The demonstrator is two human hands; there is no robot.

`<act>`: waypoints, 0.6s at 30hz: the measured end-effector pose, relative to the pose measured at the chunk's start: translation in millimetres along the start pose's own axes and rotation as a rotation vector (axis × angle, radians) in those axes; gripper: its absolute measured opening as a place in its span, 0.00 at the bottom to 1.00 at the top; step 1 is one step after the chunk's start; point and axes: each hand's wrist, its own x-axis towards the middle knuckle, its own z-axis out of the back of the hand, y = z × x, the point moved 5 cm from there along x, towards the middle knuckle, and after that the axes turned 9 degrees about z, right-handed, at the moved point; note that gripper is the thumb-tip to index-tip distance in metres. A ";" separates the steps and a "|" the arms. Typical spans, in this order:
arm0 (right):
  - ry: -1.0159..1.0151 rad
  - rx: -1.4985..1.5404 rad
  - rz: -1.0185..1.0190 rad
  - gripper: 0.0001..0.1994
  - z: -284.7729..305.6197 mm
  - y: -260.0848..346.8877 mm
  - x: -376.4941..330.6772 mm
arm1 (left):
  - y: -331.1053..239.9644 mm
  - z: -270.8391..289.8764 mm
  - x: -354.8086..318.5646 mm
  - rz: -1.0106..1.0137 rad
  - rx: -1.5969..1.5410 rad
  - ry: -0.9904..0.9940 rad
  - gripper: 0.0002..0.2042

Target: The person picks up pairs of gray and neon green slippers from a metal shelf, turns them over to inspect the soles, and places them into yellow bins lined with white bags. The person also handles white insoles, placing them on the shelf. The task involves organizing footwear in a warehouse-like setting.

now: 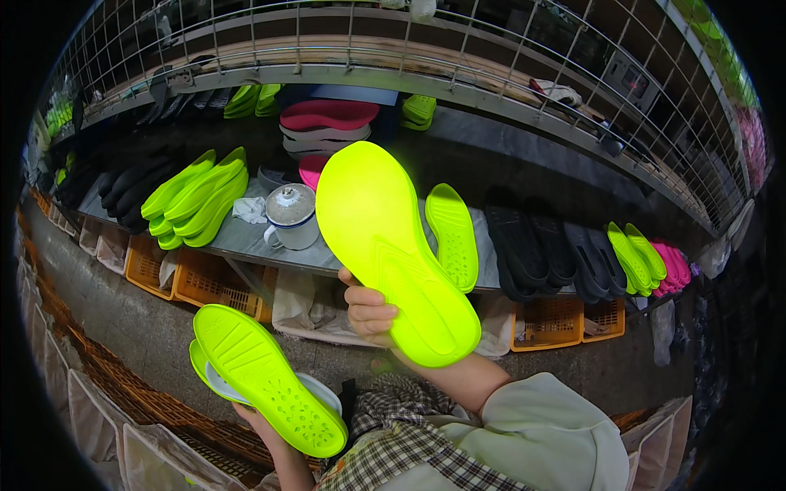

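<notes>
My right hand [370, 313] is closed round the edge of a big neon-yellow shoe sole [368, 204], raised over the bench with a broad smooth face showing. Lower left, my left hand [255, 419] grips a small stack of soles from beneath, its fingers mostly hidden. On top lies a neon-yellow sole [266, 380] with grooves and small holes. Under it peek a pale grey-white sole [321, 393] and another yellow edge [197, 360]. Just behind the raised sole, a single perforated yellow sole [452, 241] rests on the bench.
Along the grey bench [327, 259] stand a lidded white enamel mug [291, 214], stacked yellow soles [196, 200], black soles [524, 245] and pink soles [671, 266]. A wire mesh [458, 41] spans the back. Orange crates [547, 325] sit below; lined wicker baskets [155, 401] flank me.
</notes>
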 end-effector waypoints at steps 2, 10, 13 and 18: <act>-0.004 0.004 -0.001 0.26 0.3 -0.2 0.0 | -0.4 -0.5 -1.6 0.003 -0.004 -0.003 0.36; -0.135 -0.201 0.079 0.26 -10.7 -0.3 -5.4 | -3.4 -2.8 -8.1 0.003 0.030 -0.030 0.37; -0.272 -0.666 0.152 0.22 -14.4 9.6 -9.9 | -6.4 -4.8 -10.1 -0.098 0.040 0.053 0.37; -0.521 -1.140 0.113 0.12 -7.0 19.7 -0.2 | -5.7 -2.8 -8.7 -0.112 0.044 0.062 0.37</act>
